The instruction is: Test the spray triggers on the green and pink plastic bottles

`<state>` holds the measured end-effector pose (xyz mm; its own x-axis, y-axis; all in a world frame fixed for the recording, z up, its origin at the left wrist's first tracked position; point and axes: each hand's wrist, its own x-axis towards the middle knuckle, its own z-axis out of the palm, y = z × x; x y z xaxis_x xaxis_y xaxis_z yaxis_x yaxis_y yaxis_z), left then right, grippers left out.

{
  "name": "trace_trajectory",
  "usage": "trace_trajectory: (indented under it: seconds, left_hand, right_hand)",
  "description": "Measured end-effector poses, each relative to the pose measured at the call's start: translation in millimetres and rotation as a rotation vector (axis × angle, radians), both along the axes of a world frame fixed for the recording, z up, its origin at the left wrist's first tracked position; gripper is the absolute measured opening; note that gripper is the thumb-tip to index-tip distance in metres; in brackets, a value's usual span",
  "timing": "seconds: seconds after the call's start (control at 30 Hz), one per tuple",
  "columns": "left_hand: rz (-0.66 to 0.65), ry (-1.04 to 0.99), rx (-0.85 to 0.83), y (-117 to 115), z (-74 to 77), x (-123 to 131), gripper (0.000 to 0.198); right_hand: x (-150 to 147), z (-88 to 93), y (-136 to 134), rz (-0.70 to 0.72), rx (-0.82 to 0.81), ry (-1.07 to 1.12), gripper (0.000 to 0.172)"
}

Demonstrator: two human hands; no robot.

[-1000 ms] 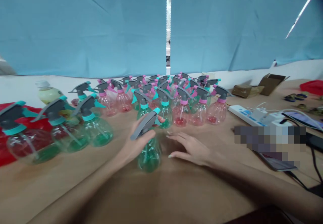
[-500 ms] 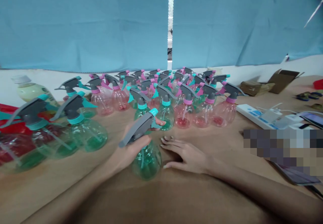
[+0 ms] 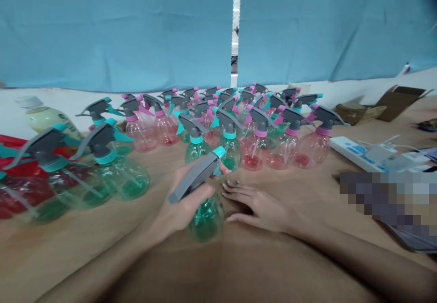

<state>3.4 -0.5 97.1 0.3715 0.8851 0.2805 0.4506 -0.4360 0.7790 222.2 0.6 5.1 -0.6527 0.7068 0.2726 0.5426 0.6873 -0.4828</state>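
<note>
A green spray bottle [image 3: 205,221] with a grey trigger head and turquoise nozzle stands in front of me, its nozzle pointing up and to the right. Wrapped round its neck is my left hand [image 3: 191,203]. Just right of that bottle, my right hand [image 3: 257,205] rests palm down on the table, fingers spread and holding nothing. Beyond my hands stand rows of spray bottles, among them a green one [image 3: 229,150] and a pink one [image 3: 254,150]. Another green bottle [image 3: 124,175] is to the left.
At the far left a capped bottle of pale liquid [image 3: 46,118] stands behind red material [image 3: 20,150]. On the right are a white power strip [image 3: 351,155] with plugs, a pixelated area and an open cardboard box [image 3: 399,103]. A blue curtain [image 3: 136,30] hangs behind.
The whole view has shifted slightly, so most things appear a little farther right. My left hand still grips the green bottle and my right hand still lies flat.
</note>
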Motion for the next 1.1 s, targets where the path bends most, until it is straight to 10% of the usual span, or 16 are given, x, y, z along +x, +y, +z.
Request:
trace_trajectory:
  seconds: [1.1]
  left_hand:
    - [-0.068, -0.186, -0.011, 2.4, 2.4, 4.9, 0.028]
  right_hand:
    - [3.9, -3.7, 3.1, 0.006, 0.022, -0.063, 0.060]
